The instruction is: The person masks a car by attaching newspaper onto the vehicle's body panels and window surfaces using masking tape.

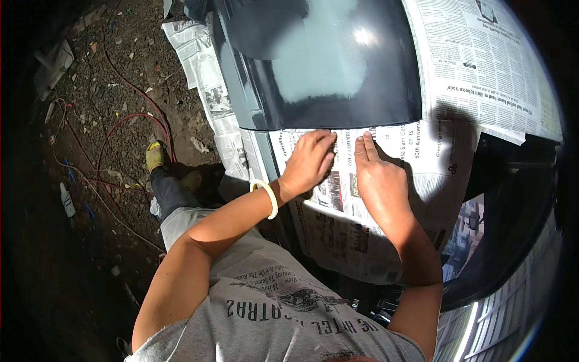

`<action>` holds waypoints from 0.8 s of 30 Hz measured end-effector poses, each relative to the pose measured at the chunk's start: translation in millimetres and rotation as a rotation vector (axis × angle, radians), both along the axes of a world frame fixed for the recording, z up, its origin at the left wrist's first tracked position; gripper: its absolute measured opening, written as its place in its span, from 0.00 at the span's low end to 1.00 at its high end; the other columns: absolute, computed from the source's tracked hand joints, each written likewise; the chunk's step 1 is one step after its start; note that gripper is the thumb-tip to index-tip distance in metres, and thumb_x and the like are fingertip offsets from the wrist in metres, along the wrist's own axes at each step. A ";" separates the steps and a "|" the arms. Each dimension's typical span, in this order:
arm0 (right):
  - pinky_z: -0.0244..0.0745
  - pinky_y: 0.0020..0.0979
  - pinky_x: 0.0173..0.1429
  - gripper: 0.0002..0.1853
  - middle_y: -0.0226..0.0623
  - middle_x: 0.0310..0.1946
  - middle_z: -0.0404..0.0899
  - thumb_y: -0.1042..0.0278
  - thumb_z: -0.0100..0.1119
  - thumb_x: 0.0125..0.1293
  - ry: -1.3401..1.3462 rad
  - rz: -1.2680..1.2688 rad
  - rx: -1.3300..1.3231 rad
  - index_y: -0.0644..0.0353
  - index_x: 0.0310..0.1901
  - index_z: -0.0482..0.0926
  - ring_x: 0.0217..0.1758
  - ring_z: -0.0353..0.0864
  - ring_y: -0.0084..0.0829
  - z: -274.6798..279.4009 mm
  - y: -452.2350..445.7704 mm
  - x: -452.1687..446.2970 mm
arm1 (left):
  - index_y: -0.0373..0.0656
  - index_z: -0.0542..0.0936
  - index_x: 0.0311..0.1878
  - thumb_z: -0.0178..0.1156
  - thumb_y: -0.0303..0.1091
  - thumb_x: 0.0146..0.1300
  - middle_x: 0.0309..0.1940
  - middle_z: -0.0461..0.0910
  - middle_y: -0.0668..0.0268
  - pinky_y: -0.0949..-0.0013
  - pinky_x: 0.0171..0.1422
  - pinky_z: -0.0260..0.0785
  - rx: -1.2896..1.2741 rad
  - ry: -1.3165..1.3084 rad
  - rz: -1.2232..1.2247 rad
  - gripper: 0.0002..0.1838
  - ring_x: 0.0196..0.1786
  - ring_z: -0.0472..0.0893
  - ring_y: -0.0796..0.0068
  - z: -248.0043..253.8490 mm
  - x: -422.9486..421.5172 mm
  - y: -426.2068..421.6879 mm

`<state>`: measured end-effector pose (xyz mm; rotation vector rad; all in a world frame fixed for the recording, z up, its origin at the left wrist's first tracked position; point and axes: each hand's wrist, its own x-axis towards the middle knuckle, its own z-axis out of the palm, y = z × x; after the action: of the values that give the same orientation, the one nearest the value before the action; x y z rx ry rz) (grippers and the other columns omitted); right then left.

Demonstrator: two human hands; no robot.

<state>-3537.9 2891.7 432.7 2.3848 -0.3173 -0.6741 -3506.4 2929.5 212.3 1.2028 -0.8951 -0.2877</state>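
Observation:
A dark car panel (386, 78) with a pale grey-green patch (319, 60) fills the top centre. Newspaper (443, 145) lies against its lower edge. On the left part of that edge, my left hand (310, 160) bends its fingers over the paper; its fingertips are pressed together, and whatever they may hold is hidden. A roll of tape (265, 199) hangs round my left wrist like a bracelet. My right hand (381, 175) presses two outstretched fingers onto the newspaper just below the panel's edge, with the other fingers curled under.
More newspaper covers the area right of the panel (476, 66) and hangs at its left (211, 90). Red hoses (129, 117) run over the dirt ground at the left, near a white bottle (67, 200). A dark window opening (512, 223) is at the right.

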 end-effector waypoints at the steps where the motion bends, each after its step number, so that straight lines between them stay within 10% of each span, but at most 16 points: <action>1: 0.82 0.30 0.28 0.23 0.56 0.61 0.79 0.73 0.57 0.59 -0.004 0.006 0.000 0.70 0.57 0.79 0.25 0.87 0.30 -0.3 -0.7 -0.1 | 0.37 0.72 0.62 0.64 0.24 0.63 0.56 0.73 0.51 0.51 0.67 0.64 -0.019 0.054 0.070 0.24 0.61 0.71 0.47 -3.4 5.1 -2.5; 14: 0.82 0.30 0.28 0.22 0.57 0.59 0.80 0.74 0.57 0.58 0.007 0.008 -0.003 0.71 0.56 0.80 0.26 0.88 0.32 1.2 0.7 7.6 | 0.37 0.80 0.43 0.65 0.19 0.57 0.42 0.79 0.57 0.56 0.56 0.71 0.092 0.071 0.082 0.10 0.49 0.78 0.52 -55.4 23.3 -10.7; 24: 0.82 0.29 0.29 0.22 0.62 0.57 0.80 0.73 0.58 0.57 0.067 0.034 -0.019 0.73 0.54 0.80 0.26 0.88 0.30 -0.8 3.3 10.8 | 0.38 0.67 0.71 0.64 0.18 0.56 0.60 0.73 0.51 0.51 0.66 0.70 0.066 -0.106 0.063 0.37 0.61 0.74 0.47 -62.2 -5.0 9.1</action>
<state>-3527.1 2895.0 432.0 2.3386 -0.2532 -0.7302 -3511.4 2938.6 150.2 1.3146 -0.9435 -0.2062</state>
